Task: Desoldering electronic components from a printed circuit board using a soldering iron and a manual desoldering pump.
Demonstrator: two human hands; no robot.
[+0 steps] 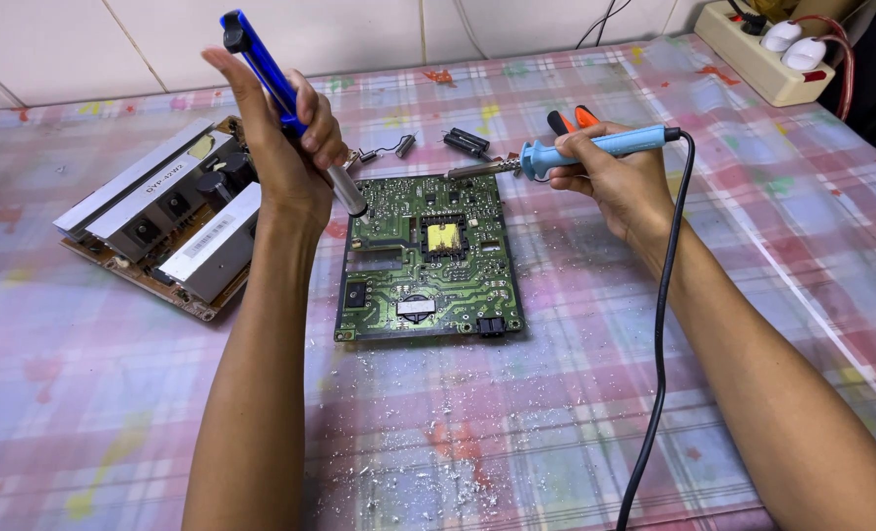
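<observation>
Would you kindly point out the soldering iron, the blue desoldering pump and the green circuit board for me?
soldering iron [595,147]: head view, on its light-blue handle.
desoldering pump [266,61]: head view, on its blue barrel above the left hand.
green circuit board [428,285]: head view, on the board's middle.

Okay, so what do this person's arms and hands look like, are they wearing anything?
Both arms are bare along all that shows, with no sleeves in view. The left hand and right hand wear no gloves, and no rings, watch or bracelet can be seen on the fingers or wrists. No marks or tattoos show on either forearm.
</observation>
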